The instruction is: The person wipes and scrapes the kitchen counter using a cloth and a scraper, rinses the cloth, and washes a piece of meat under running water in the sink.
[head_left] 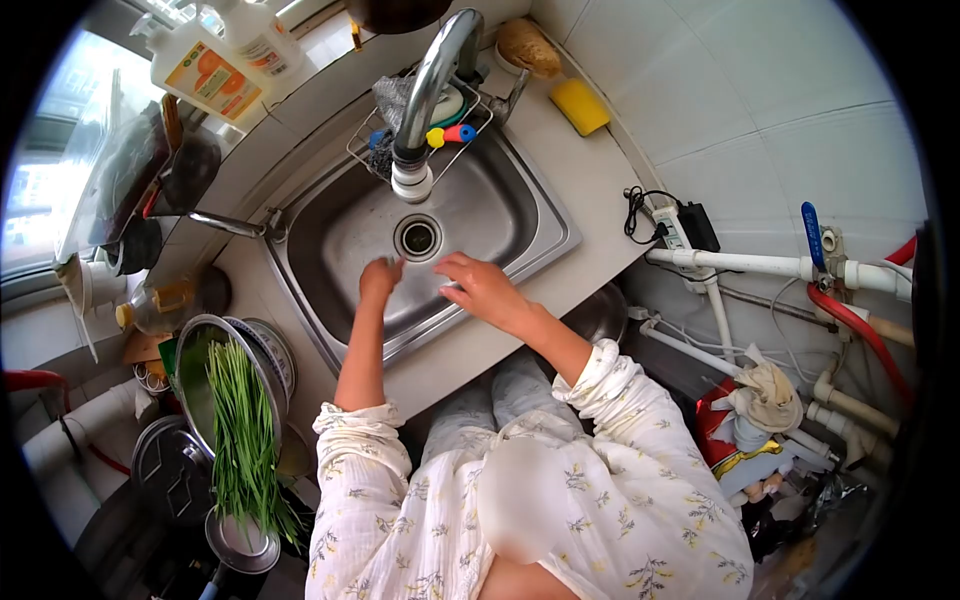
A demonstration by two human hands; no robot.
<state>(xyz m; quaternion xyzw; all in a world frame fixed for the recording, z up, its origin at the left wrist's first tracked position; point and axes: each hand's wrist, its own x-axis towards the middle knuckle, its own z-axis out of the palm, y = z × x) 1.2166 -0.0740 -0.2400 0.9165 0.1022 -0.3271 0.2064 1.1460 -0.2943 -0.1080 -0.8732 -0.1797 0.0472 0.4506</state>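
Note:
Both hands are over the front part of the steel sink (330,235), apart from each other. My left hand (379,279) hangs near the drain (418,238), with its fingers bent and partly hidden, so I cannot make out whether it is closed. To its right, my right hand (482,288) has its fingers apart and bent, with nothing in them. The faucet (428,85) arches above the drain, and its white nozzle (411,183) points down. No water stream is visible.
Green stalks (240,430) overhang a metal bowl (192,385) at left. A wire rack (478,130) sits behind the faucet, a yellow sponge (579,107) at the back right. Bottles (205,75) stand on the ledge. Pipes (740,262) run at right.

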